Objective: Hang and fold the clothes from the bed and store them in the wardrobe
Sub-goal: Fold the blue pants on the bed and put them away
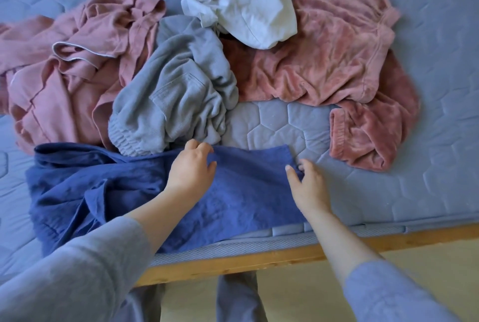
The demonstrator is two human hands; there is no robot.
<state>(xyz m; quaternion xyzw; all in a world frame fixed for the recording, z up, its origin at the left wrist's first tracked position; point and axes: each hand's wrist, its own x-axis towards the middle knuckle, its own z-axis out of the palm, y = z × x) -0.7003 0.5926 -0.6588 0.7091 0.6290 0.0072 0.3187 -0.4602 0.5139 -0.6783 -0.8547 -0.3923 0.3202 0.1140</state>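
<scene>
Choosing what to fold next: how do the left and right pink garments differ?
The left pink garment is smooth with pale piping; the right pink garment is plush, no piping visible. The left one is bunched in deep folds; the right one lies spread flatter. Both rest on the mattress, untouched: the left hand and right hand hold the blue garment.

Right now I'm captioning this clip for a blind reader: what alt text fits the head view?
A person's left hand and right hand grip the far edge of a dark blue garment spread on a quilted blue mattress. Behind lie a crumpled pink shirt, grey trousers, white cloth and pink fleece.
</scene>
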